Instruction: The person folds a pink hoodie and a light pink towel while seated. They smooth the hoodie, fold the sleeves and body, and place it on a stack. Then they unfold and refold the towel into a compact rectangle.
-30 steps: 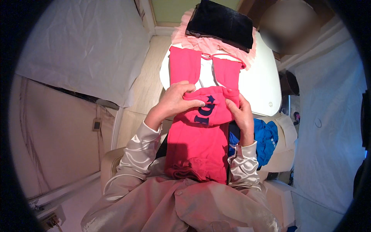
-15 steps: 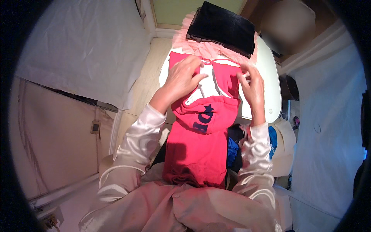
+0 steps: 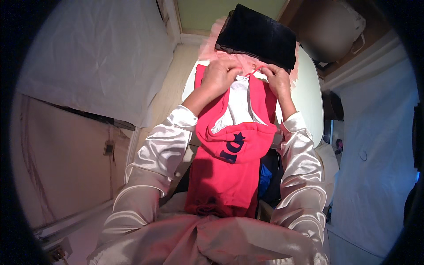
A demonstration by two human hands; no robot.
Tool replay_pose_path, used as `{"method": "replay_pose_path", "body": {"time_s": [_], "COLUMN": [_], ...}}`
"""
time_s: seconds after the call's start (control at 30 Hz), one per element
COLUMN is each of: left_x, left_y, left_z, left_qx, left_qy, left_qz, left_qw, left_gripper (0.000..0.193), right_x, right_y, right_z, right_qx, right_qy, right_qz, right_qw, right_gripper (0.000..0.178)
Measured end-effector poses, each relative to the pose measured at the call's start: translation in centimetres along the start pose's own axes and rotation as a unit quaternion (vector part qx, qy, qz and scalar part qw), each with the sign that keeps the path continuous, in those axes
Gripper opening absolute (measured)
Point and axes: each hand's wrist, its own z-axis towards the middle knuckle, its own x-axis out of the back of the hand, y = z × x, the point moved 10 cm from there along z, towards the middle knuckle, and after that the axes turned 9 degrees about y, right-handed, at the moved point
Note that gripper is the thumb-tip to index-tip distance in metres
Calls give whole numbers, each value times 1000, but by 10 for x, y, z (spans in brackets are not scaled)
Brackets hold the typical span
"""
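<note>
A pinkish-red hoodie (image 3: 229,181) with a white lining and dark star and lettering print stretches from my lap up onto a white table (image 3: 309,115). Its hood lies open, the lining (image 3: 240,104) facing up. At the hood's far left edge, my left hand (image 3: 219,78) is closed, thumb and fingers pinching the red cord or fabric there. My right hand (image 3: 278,81) pinches a thin red drawstring (image 3: 256,69) that arches between the two hands. The exact grip of the left fingertips is partly hidden.
Beyond my hands, a folded black garment (image 3: 258,35) rests on a pink ruffled cloth (image 3: 210,46) on the table. Dark and blue clothes (image 3: 270,176) lie below the table's right side. White sheeting hangs at left (image 3: 97,57) and right (image 3: 371,141).
Both hands have moved farther away along the hood and closer together, closing from loose fingers into pinches. The drawstring has been lifted into an arch, and the hood is stretched longer.
</note>
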Motion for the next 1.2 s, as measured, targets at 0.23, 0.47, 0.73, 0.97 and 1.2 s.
{"method": "replay_pose_path", "body": {"time_s": [0.23,0.47,0.73,0.97,1.2], "left_x": [10,-10,-21,-25,-30], "left_y": [-14,18,39,46,68], "left_z": [-1,-34,-97,-81,-2], "left_qx": [259,257,-20,-54,-62], "left_qy": [26,-138,-152,-235,-44], "left_qz": [-293,-239,132,214,50], "left_qw": [920,926,979,946,996], "left_gripper": [18,16,11,11,30], "right_x": [24,62,85,82,105], "right_y": [-26,-72,-49,-19,-49], "right_z": [-9,-10,-12,-17,-26], "right_qx": [-16,163,70,-54,68], "right_qy": [68,182,141,25,96], "right_qz": [-25,-114,-115,162,106], "right_qw": [997,963,981,985,987], "right_gripper": [22,8,12,15,11]}}
